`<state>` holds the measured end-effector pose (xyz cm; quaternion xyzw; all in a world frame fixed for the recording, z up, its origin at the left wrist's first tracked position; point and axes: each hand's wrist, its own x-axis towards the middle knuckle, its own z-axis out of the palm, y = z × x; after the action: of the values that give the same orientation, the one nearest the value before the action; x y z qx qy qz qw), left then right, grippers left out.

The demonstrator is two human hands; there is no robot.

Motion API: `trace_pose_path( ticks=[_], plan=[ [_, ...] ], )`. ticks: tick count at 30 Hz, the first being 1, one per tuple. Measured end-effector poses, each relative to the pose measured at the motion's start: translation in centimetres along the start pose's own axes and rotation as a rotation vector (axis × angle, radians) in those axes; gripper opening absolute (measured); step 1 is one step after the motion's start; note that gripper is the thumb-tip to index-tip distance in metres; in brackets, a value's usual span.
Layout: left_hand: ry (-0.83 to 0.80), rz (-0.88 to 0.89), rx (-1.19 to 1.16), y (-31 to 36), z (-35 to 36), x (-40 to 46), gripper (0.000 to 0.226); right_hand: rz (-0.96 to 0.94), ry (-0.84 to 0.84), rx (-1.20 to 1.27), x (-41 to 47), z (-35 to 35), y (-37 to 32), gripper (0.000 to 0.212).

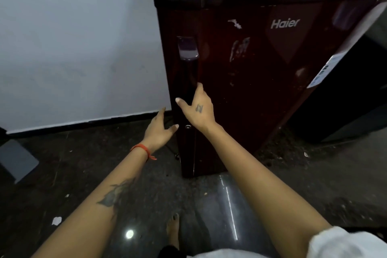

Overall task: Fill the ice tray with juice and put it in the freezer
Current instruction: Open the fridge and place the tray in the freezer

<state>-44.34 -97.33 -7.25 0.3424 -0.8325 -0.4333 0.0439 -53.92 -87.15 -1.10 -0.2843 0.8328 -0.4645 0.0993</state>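
At fridge (251, 58) front, door shut, standing on dark floor (83, 163) beside white wall (73, 37). Right hand (199, 109) spread open against door's left edge, fingers (200, 90) on the dark handle strip (187, 81), thumb out, gripping nothing. Left hand (160, 130) also open and empty, hovering just beside the door's lower left edge, near the lock (187, 126); contact with door couldn't be told. Orange band (144, 150) on left wrist. Ice tray not in view, juice neither; couldn't tell whether tray sat inside already or elsewhere. Likely step: opening or closing the door, direction unknowable from one frame. Handling guess: door stiff and heavy-ish, magnetic seal probably resisting first pull; glossy finish looked slippery, so best hold is the recessed strip along the left edge, fingers hooked behind it, not the flat panel. Filled tray would be light but sloshy; would need carrying level, held at both ends.
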Motion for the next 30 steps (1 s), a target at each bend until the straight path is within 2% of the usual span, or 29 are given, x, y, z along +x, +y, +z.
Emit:
trace_pose_path(
  ticks=[3,11,18,21,24,27,30],
  plan=[
    [-0.012,0.027,-0.076,0.3,-0.8,2.3,0.082,0.036,0.073,0.078,0.6,1.2,-0.1,0.063],
    [-0.099,0.185,-0.213,0.7,-1.2,6.5,0.083,0.054,0.209,0.099,0.5,3.0,0.1,0.042],
    [-0.054,0.203,-0.201,-0.2,-0.5,7.6,0.079,0.107,0.309,0.064,0.3,3.6,-0.2,0.035],
    [-0.065,0.241,-0.204,-0.8,-0.7,7.2,0.071,0.108,0.353,0.039,-1.0,3.6,0.0,0.03],
    [-0.079,0.247,-0.167,-1.8,-0.1,5.5,0.081,0.096,0.382,0.039,-3.1,2.8,0.6,0.032],
    [-0.057,0.215,-0.199,-2.6,1.5,2.0,0.087,0.071,0.404,0.056,-5.8,1.9,1.5,0.03],
    [0.015,0.206,-0.221,-2.4,3.3,-1.4,0.081,0.028,0.43,0.065,-8.5,0.7,2.4,0.022]
  ],
)
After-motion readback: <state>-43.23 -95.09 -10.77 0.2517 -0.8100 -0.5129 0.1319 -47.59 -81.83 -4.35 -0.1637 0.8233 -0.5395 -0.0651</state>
